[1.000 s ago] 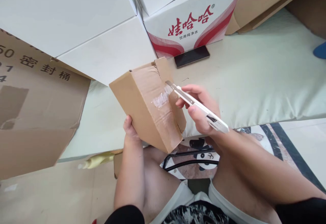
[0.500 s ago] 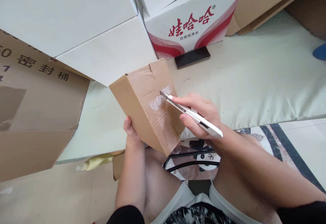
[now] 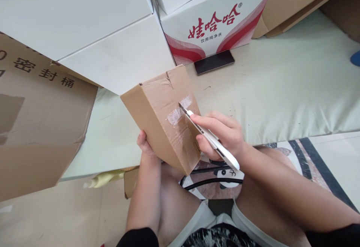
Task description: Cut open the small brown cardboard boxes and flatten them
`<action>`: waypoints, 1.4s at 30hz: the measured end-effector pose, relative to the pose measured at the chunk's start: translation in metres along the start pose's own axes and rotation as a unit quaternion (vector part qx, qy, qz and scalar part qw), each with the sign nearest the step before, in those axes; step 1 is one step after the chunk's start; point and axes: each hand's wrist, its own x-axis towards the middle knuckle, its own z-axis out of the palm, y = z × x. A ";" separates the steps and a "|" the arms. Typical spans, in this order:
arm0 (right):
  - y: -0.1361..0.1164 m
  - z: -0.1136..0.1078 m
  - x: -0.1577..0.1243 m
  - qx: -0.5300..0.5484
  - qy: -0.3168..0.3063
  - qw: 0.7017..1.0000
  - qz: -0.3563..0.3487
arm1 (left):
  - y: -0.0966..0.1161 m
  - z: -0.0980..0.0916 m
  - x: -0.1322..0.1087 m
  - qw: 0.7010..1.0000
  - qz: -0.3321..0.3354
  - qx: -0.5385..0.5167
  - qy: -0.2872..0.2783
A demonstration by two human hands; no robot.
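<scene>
Left hand (image 3: 146,145) grasps side of small cardboard box (image 3: 160,121), tilted, over near edge of pale green cloth (image 3: 281,86). Right hand (image 3: 226,134) has fingers clasped round white utility knife (image 3: 209,137), blade tip at clear tape (image 3: 174,117) on box; contact unclear. Farther: black phone (image 3: 214,62) flat on cloth, just before red-and-white carton (image 3: 210,46).

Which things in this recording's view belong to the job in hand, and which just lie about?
In use: small cardboard box, in left hand; clear tape on it; utility knife, in right hand.
Lying about: phone; red-and-white carton; large printed carton; yellow item.
</scene>
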 end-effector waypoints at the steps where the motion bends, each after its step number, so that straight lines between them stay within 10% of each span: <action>1: -0.001 0.002 -0.001 -0.001 0.006 1.000 -0.004 | 0.000 0.002 0.000 1.000 0.001 0.000 0.001; 16: -0.003 0.015 -0.012 0.037 0.024 0.999 -0.001 | 0.006 0.013 0.005 0.999 0.009 -0.031 0.021; 23: 0.034 -0.011 -0.001 0.084 0.237 0.948 0.195 | 0.012 0.017 0.008 0.999 -0.010 -0.043 0.018; 25: 0.052 -0.016 -0.001 0.024 0.196 0.938 0.286 | 0.012 0.018 0.010 0.998 -0.004 -0.051 0.021; 30: 0.085 -0.011 -0.012 -0.191 -0.131 0.863 0.448 | 0.011 0.021 0.015 0.998 0.019 -0.060 0.020; 37: 0.063 -0.001 -0.012 -0.088 -0.019 0.989 0.121 | 0.006 0.017 0.015 0.995 0.077 -0.041 0.041; 42: 0.042 -0.001 -0.009 -0.023 -0.045 0.999 -0.002 | 0.010 0.015 0.015 0.985 0.171 0.021 0.034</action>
